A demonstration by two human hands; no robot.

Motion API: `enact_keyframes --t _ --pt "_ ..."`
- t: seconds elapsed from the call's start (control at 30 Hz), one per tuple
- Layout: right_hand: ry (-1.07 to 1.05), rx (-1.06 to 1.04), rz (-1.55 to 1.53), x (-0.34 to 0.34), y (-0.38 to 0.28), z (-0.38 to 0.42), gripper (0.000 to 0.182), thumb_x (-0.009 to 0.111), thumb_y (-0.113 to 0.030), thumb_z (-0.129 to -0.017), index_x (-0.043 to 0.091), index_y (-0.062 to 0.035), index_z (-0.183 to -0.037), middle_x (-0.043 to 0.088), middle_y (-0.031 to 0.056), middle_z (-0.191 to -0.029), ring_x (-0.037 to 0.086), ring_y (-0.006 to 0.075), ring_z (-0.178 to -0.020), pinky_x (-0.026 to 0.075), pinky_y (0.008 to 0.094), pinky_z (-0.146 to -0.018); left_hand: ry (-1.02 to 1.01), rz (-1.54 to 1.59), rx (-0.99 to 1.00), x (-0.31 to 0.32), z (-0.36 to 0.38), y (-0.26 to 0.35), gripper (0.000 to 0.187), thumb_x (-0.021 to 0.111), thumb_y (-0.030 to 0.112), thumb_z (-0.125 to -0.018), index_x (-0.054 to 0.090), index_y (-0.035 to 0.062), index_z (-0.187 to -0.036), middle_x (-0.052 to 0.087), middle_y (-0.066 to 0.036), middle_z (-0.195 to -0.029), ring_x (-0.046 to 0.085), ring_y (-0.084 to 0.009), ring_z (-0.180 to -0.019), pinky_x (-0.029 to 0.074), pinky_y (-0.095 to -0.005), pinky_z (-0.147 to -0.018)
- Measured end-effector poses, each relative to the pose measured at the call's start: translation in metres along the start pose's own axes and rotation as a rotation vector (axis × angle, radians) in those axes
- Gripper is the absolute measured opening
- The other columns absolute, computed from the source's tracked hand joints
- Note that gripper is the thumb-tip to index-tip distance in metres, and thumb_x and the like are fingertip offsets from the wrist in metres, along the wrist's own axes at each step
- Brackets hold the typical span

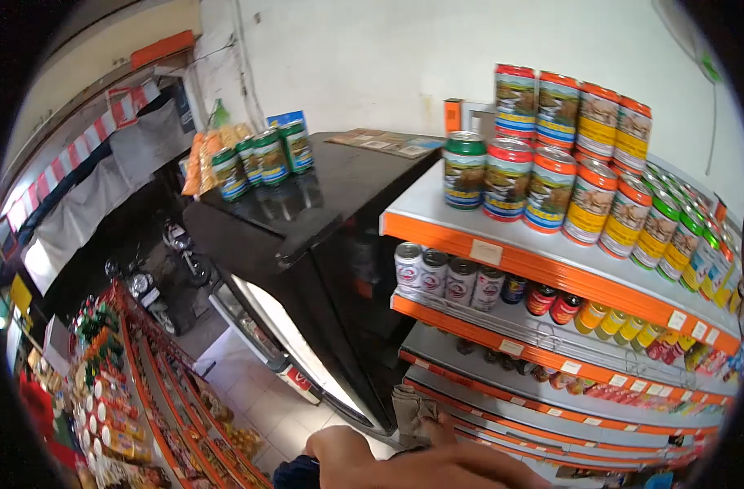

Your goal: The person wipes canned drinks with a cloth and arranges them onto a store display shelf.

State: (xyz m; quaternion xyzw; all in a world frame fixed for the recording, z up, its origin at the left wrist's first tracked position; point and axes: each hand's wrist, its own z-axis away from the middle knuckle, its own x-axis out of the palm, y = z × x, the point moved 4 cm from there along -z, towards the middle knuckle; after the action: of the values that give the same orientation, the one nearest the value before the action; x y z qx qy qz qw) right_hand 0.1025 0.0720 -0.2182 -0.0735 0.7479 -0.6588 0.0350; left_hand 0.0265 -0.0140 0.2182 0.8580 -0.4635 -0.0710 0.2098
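At the bottom centre, bare skin of my arms overlaps close to the camera. What looks like my left hand (440,429) is closed on a crumpled grey-brown cloth (407,411), beside the lower shelves. The blurred skin of what looks like my right hand (490,466) lies in front at the bottom edge; its fingers cannot be made out. Above are rows of drink cans (507,181) with green, red, orange and yellow designs, some stacked two high, on an orange-edged shelf (437,226). White cans (461,281) stand on the tier below.
A black-topped cooler (339,183) stands left of the shelves, with green cans (270,156), snack bags (199,167) and flat cardboard (380,142) on top. Another stocked shelf (156,391) runs along the lower left. Motorcycles (147,293) stand beyond the tiled floor (241,379).
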Motion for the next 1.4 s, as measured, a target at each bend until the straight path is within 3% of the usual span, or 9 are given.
enact_keyframes --t 0.2,0.57,0.93,1.0,1.1,1.13,1.2,1.3,1.4 --pt "-0.13 0.223 -0.044 0.015 -0.042 -0.009 0.034 0.053 -0.02 -0.081 0.045 -0.0038 -0.11 0.054 0.0107 -0.091 0.052 0.024 -0.079 0.044 0.0399 -0.068 0.198 0.072 -0.006 -0.003 0.002 0.023 0.045 0.017 0.036 -0.091 0.053 0.0127 -0.105 0.051 -0.02 -0.101 0.047 -0.0307 -0.096 0.036 -0.0413 -0.087" --pt "-0.076 0.464 0.177 0.019 -0.019 -0.015 0.035 0.053 -0.024 -0.08 0.046 -0.0031 -0.107 0.054 0.0113 -0.088 0.053 0.0254 -0.078 0.043 0.0406 -0.067 -0.101 0.227 0.383 -0.026 -0.02 0.013 0.03 0.043 0.033 -0.086 0.059 0.0105 -0.097 0.056 -0.017 -0.094 0.053 -0.0237 -0.083 0.044 -0.0378 -0.077" --pt "0.124 0.647 0.339 -0.016 0.045 -0.017 0.036 0.053 -0.027 -0.08 0.048 -0.0024 -0.105 0.055 0.0119 -0.086 0.054 0.0267 -0.077 0.042 0.0412 -0.066 0.128 -0.686 0.152 -0.058 -0.006 0.04 0.037 0.06 0.018 -0.067 0.052 -0.0001 -0.099 0.054 -0.016 -0.097 0.052 -0.0209 -0.089 0.041 -0.0342 -0.082" --pt "-0.209 0.565 0.501 -0.027 0.126 -0.028 0.034 0.053 -0.031 -0.078 0.052 -0.0007 -0.092 0.054 0.0111 -0.077 0.053 0.0267 -0.07 0.04 0.0413 -0.065 0.162 -0.852 0.104 -0.064 -0.003 0.045 0.041 0.063 0.015 -0.064 0.051 -0.0021 -0.099 0.053 -0.016 -0.097 0.052 -0.0203 -0.09 0.04 -0.0336 -0.082" --pt "-0.001 0.164 0.249 -0.008 -0.003 -0.023 0.029 0.053 -0.029 -0.078 0.051 0.0001 -0.078 0.046 0.0086 -0.063 0.046 0.0229 -0.058 0.037 0.0401 -0.056 0.223 -1.098 0.033 -0.07 -0.002 0.048 0.048 0.068 0.011 -0.058 0.049 -0.005 -0.099 0.053 -0.016 -0.098 0.052 -0.0196 -0.092 0.039 -0.0326 -0.084" --pt "0.003 0.166 0.252 -0.009 -0.026 -0.021 0.029 0.053 -0.029 -0.078 0.051 0.0001 -0.078 0.046 0.0086 -0.063 0.046 0.0229 -0.058 0.037 0.0401 -0.056 0.709 -1.164 0.223 -0.104 -0.026 0.055 0.024 0.039 0.004 -0.085 0.04 -0.0037 -0.108 0.056 -0.016 -0.093 0.055 -0.0194 -0.086 0.042 -0.0306 -0.081" --pt "-0.139 0.495 0.359 -0.008 -0.041 -0.017 0.03 0.054 -0.028 -0.078 0.046 -0.0004 -0.07 0.036 0.005 -0.052 0.036 0.0178 -0.047 0.031 0.0384 -0.047 0.39 -1.626 0.614 -0.183 -0.053 0.083 0.019 0.051 0.001 -0.074 0.053 -0.0016 -0.092 0.059 -0.011 -0.089 0.055 -0.0178 -0.084 0.039 -0.0293 -0.082" --pt "-0.238 0.385 0.562 -0.024 0.038 -0.019 0.027 0.054 -0.027 -0.079 0.047 -0.0008 -0.079 0.039 0.0058 -0.057 0.039 0.0186 -0.048 0.031 0.0382 -0.048 0.451 -1.841 -0.091 -0.316 -0.061 0.103 0.019 0.052 0.016 -0.08 0.055 0.0028 -0.093 0.058 -0.01 -0.09 0.054 -0.0166 -0.085 0.04 -0.0258 -0.076" --pt "-0.274 0.473 0.661 -0.029 0.036 -0.017 0.031 0.054 -0.028 -0.081 0.049 -0.0013 -0.096 0.049 0.009 -0.07 0.045 0.021 -0.056 0.034 0.0391 -0.054 0.157 -2.355 -0.303 -0.422 -0.053 0.1 0.033 0.062 0.017 -0.065 0.053 0.0012 -0.092 0.049 -0.017 -0.101 0.046 -0.0285 -0.099 0.036 -0.0346 -0.084"
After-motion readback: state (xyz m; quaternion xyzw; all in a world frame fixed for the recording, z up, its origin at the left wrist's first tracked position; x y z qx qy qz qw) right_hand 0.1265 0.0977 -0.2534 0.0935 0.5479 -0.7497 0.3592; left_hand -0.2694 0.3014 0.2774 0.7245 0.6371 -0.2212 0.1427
